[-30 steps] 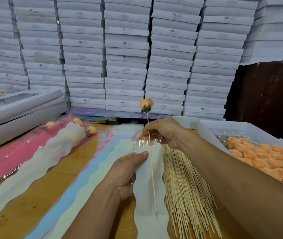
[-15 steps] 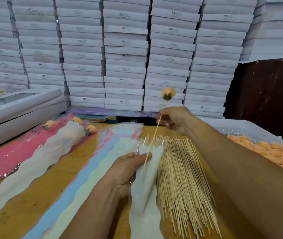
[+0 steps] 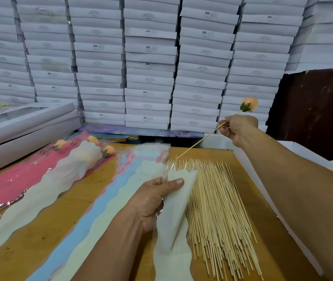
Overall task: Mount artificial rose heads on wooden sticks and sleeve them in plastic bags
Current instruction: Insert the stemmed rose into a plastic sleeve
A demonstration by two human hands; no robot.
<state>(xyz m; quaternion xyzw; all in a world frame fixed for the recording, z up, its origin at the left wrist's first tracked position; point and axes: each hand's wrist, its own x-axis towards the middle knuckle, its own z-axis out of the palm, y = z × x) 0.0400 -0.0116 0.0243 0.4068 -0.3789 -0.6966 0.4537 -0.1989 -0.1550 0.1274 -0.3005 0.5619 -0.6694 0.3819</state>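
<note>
Rose head sits mounted on a wooden stick, raised over the desk's far right corner in the right hand, fingers pinched round the stick; left hand pinches the plastic bag by its mouth; the mouth looks barely parted, so the tip may miss or pierce the film.

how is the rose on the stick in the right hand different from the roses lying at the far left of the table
The rose in the right hand is bare, raised in the air on a tilted stick. The finished roses lie on the table, their stems inside white sleeves. The held rose is single; those lie grouped together. All are peach with green bases.
</note>
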